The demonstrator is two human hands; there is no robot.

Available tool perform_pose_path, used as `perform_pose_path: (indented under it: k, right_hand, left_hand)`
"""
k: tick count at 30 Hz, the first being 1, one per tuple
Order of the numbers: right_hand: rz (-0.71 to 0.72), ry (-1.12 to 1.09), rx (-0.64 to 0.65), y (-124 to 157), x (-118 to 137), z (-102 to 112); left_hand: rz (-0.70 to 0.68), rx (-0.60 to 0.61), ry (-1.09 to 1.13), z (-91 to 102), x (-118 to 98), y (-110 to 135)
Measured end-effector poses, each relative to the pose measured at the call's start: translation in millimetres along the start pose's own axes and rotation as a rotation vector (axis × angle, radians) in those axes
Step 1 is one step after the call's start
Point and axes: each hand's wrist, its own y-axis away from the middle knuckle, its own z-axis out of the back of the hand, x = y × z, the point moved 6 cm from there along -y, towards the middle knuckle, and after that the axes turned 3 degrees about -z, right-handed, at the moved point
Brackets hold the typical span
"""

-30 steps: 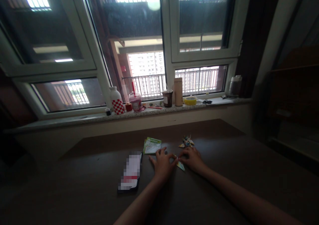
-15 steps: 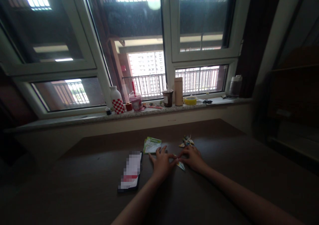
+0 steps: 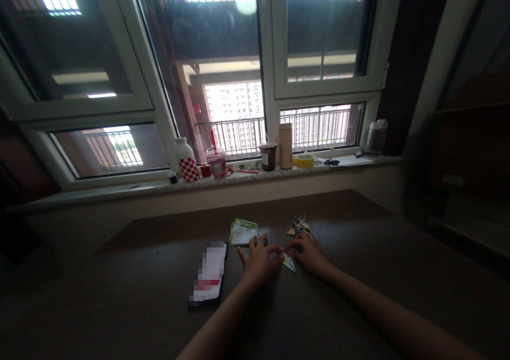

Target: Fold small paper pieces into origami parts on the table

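Note:
Between my hands lies a small folded piece of patterned paper (image 3: 289,264), its pointed end toward me on the dark table. The thumb and forefinger of my left hand (image 3: 258,259) pinch its upper left part, while the other fingers spread toward a stack of green-and-white paper packets (image 3: 244,231). From the other side, my right hand (image 3: 307,253) pinches the paper's upper end. My fingers hide that end. Just beyond the right hand sits a cluster of folded paper pieces (image 3: 298,225) with pointed tips.
A phone (image 3: 209,272) with a blurred screen lies left of my left forearm on the table (image 3: 131,275). Along the windowsill stand a checkered bottle (image 3: 187,163), drink cups (image 3: 268,155), a tan flask (image 3: 285,146), yellow tape (image 3: 304,161) and black scissors (image 3: 331,163).
My fingers have shifted very slightly at the paper's upper end, and a bit more of the folded paper shows. Everything else stays where it was.

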Motion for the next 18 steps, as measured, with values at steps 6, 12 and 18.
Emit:
perform_pose_path:
  k: [6,12,18]
  right_hand:
    - [0.012,-0.021,-0.010,2.3,-1.2,-0.8]
    - [0.126,-0.108,-0.063,7.9,0.7,3.3]
    - [0.265,-0.085,-0.070,12.3,4.9,0.6]
  left_hand:
    - [-0.011,0.022,-0.012,1.2,1.7,0.9]
    - [-0.040,-0.109,-0.019,-0.1,1.2,5.3]
    - [-0.089,-0.196,-0.025,2.3,-1.1,7.8]
